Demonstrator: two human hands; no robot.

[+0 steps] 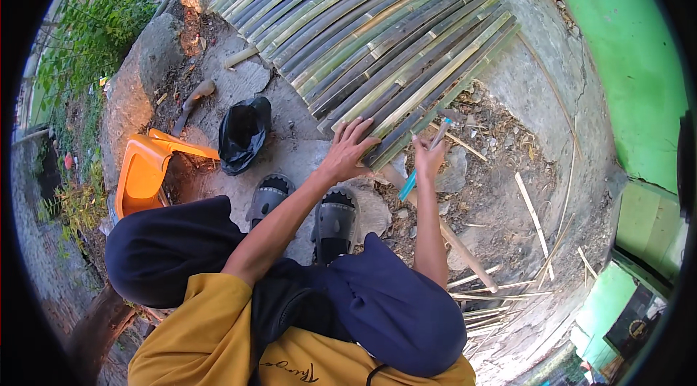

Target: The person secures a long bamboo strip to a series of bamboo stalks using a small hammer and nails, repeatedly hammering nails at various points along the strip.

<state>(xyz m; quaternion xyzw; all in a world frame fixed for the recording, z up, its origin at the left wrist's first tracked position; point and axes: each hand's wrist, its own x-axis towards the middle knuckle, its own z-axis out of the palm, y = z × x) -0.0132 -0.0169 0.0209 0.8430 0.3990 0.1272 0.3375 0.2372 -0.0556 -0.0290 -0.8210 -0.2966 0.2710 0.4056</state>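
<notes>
Left hand (347, 150) lies with fingers spread on the bamboo mat (377, 37); right hand (428, 157) apparently grips a blue-handled tool (421, 161).

An orange plastic chair (141, 172) lies tipped at the left; a black plastic bag (243, 133) sits just beside it; bamboo offcuts (534, 215) litter the dirt at right; a green wall (628, 45) stands beyond.

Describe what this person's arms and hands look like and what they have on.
Both forearms are bare, with no gloves, watch or bands that I can make out on the left hand or the right hand. A mustard-yellow short sleeve covers the left upper arm; the shirt carries dark script lettering low on its front. Dark navy trousers and dark open sandals complete the outfit.
</notes>
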